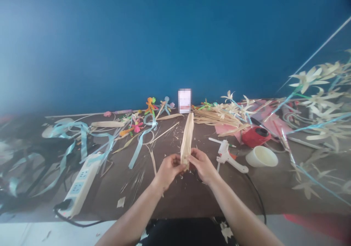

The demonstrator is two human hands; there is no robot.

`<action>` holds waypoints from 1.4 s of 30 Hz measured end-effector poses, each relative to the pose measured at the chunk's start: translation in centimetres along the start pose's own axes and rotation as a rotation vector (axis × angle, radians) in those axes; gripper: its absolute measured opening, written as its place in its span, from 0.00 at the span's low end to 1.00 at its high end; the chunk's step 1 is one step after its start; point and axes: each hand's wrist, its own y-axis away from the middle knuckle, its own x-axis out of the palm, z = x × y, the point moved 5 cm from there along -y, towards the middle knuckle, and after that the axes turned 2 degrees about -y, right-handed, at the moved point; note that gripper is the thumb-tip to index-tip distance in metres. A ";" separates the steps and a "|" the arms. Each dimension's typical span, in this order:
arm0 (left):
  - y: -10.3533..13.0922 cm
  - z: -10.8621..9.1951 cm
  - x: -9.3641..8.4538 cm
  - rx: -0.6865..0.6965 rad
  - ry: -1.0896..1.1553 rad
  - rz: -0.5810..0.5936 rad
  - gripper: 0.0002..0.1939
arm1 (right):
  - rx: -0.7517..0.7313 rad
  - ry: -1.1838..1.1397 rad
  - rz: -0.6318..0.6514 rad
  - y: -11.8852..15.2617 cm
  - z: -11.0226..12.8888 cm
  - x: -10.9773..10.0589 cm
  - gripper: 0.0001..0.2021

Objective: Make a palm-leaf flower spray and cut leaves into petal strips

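A long pale strip of dried husk (187, 136) stands nearly upright between my hands, its tip pointing toward the wall. My left hand (171, 169) pinches its lower end from the left side. On the other side, the thumb and fingers of my right hand (201, 164) grip the same lower end. Just right of my right hand lies a white glue gun (229, 158) with a black cord. Small husk scraps are scattered on the dark table (164, 202) around my hands.
At left are a white power strip (83, 183) and light-blue ribbon (139, 149). A white cup (261, 157), a red device (255, 137), a husk pile (219, 118) and husk flowers (309, 79) occupy the right. A blurred-screen phone (184, 100) stands against the blue wall (175, 37).
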 end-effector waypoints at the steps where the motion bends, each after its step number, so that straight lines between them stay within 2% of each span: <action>1: -0.1 -0.1 -0.2 0.024 -0.022 -0.025 0.15 | 0.022 0.029 0.036 0.1 -0.1 0.2 0.12; 3: -0.2 -0.2 -0.5 0.058 -0.045 -0.073 0.15 | 0.057 0.118 0.105 0.5 -0.2 0.5 0.11; 5: -0.3 -0.3 -0.7 0.082 -0.043 -0.105 0.14 | 0.050 0.211 0.121 0.7 -0.2 0.5 0.10; 10: -0.2 -0.3 0.0 0.062 0.008 0.007 0.13 | -0.003 0.236 0.056 0.8 -0.1 0.2 0.07; 13: -0.2 0.1 0.0 0.077 -0.017 -0.030 0.12 | 0.017 0.297 0.045 0.9 -0.4 0.3 0.06; 15: -0.4 0.4 -0.3 0.102 -0.076 -0.089 0.11 | -0.030 0.466 -0.019 0.9 -0.2 0.1 0.05; 18: -0.8 0.7 -0.8 0.138 -0.204 -0.179 0.08 | -0.212 0.771 -0.186 1.1 0.9 -0.2 0.05; 20: -1.0 0.7 -1.1 0.143 -0.268 -0.228 0.08 | -0.272 0.851 -0.238 1.1 1.2 -0.2 0.06; 23: -1.2 0.7 -1.1 0.115 -0.265 -0.218 0.10 | -0.190 0.733 -0.189 0.7 0.7 -0.4 0.06; 26: -1.3 0.6 -0.6 0.060 -0.161 -0.132 0.13 | -0.058 0.561 -0.118 0.4 -0.1 -0.5 0.07; 29: -1.2 0.1 -0.5 0.014 -0.105 -0.053 0.16 | -0.018 0.510 -0.068 0.0 -0.2 -0.5 0.07; 32: -0.8 -1.6 -2.1 0.059 -0.330 -0.028 0.17 | -0.042 0.563 -0.086 -0.6 0.4 -1.3 0.07; 34: -0.1 -3.6 -4.8 0.181 -0.650 -0.171 0.15 | -0.062 0.636 -0.127 -1.1 1.0 -2.3 0.08; 35: 0.3 -4.3 -6.4 0.196 -0.824 -0.266 0.15 | -0.066 0.659 -0.139 -1.3 1.3 -2.9 0.09; 37: 1.1 -5.0 -9.2 0.103 -1.143 -0.401 0.14 | -0.069 0.685 -0.165 -1.8 1.9 -4.2 0.10; 39: 2.0 -4.6 -11.1 -0.045 -1.359 -0.455 0.15 | -0.096 0.737 -0.219 -2.1 2.6 -5.3 0.12; 42: 2.8 -2.7 -11.3 -0.157 -1.456 -0.401 0.17 | -0.151 0.890 -0.336 -2.6 3.5 -6.5 0.14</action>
